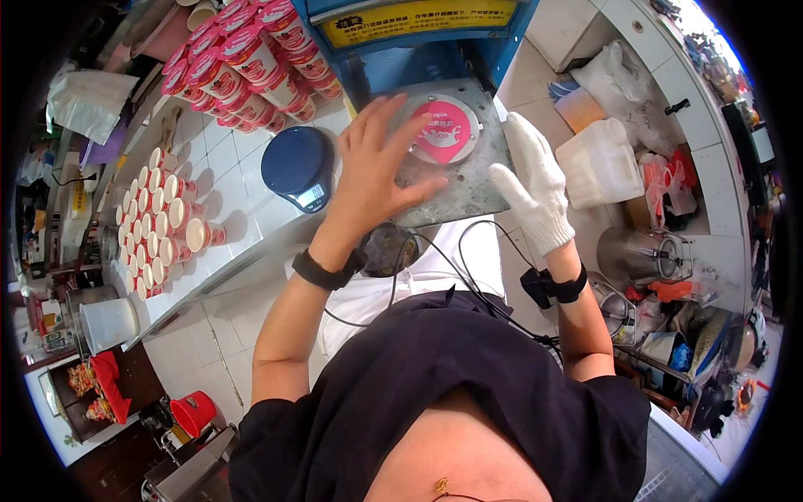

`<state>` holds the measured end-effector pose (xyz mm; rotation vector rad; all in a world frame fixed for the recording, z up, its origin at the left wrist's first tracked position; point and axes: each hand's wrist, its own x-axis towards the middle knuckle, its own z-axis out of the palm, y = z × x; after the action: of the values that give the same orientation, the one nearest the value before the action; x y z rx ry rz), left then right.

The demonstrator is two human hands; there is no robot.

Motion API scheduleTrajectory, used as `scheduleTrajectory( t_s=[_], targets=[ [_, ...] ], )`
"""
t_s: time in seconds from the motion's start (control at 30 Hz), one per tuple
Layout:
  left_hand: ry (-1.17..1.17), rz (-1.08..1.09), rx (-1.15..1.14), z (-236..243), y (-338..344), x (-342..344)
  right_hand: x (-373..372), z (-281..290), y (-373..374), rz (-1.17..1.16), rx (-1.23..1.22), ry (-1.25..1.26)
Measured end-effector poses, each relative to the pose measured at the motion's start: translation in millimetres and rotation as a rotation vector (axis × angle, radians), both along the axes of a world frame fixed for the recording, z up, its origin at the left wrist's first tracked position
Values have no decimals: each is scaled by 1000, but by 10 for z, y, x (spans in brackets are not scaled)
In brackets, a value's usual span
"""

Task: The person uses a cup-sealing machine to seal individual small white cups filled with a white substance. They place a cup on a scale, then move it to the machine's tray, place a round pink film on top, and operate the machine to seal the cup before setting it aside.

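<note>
Hovering open, bare left hand (376, 163) at 9 o'clock of pink-lidded cup (445, 130) seated in grey plate (468, 180); gloved right hand (535, 188) open at 4 o'clock. Probably light, thin-walled, crushable; best gripped by rim.

Round pink-and-white sealed lid (445, 130) sits in the grey metal plate (468, 180) under the blue machine, which carries a yellow rectangular sign (418, 21) with dark print across its front. Red-and-white sealed cups (242, 63) are stacked on their sides at upper left, and open red-and-white paper cups (163, 222) lie in rows on the white tiled counter (226, 151) below them. Blue round scale (299, 167) between the two groups has a small pale rectangular screen (312, 196) on its near edge; a white plastic jug (600, 163) stands right of the plate.
</note>
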<state>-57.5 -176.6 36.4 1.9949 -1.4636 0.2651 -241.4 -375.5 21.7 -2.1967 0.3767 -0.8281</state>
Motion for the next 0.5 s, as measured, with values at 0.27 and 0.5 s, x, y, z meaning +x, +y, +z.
scheduleTrajectory(
  t_s=[0.27, 0.5],
  targets=[
    [-21, 6, 58, 0, -28, -30, -143, -117, 21, -3, 11, 25],
    [-10, 38, 82, -34, -10, -16, -120, -168, 62, 18, 54, 15]
  ],
)
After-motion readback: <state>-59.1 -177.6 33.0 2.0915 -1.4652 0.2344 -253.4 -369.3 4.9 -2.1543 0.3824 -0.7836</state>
